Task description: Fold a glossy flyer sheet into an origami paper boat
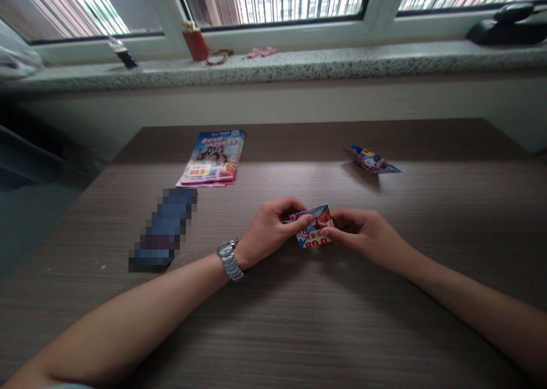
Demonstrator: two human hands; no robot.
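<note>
Folded flyer (pixel 315 235), a small printed packet in blue, red and yellow with part of a price showing, sits between my two hands just above the middle of the wooden table (pixel 273 326). My left hand (pixel 277 228) pinches its left side, thumb on top; my right hand (pixel 363 232) grips its right edge between thumb and fingers. My thumbs hide part of the print, and the fingers underneath are mostly out of sight.

On the far left lies a stack of flyers (pixel 213 156), its top sheet marked 89.9. Nearer to me on that side is a dark oblong object (pixel 164 229), too pixelated to name; its near end comes close to my left forearm, above the metal-band wristwatch (pixel 231 259). Far right, well apart from the stack, a second folded flyer (pixel 371 160) stands partly raised off the tabletop. Beyond the table, the speckled stone windowsill (pixel 325 64) carries a reddish-brown holder (pixel 196 44), small pink items (pixel 262 52) and, at right, a black device (pixel 506 30).
</note>
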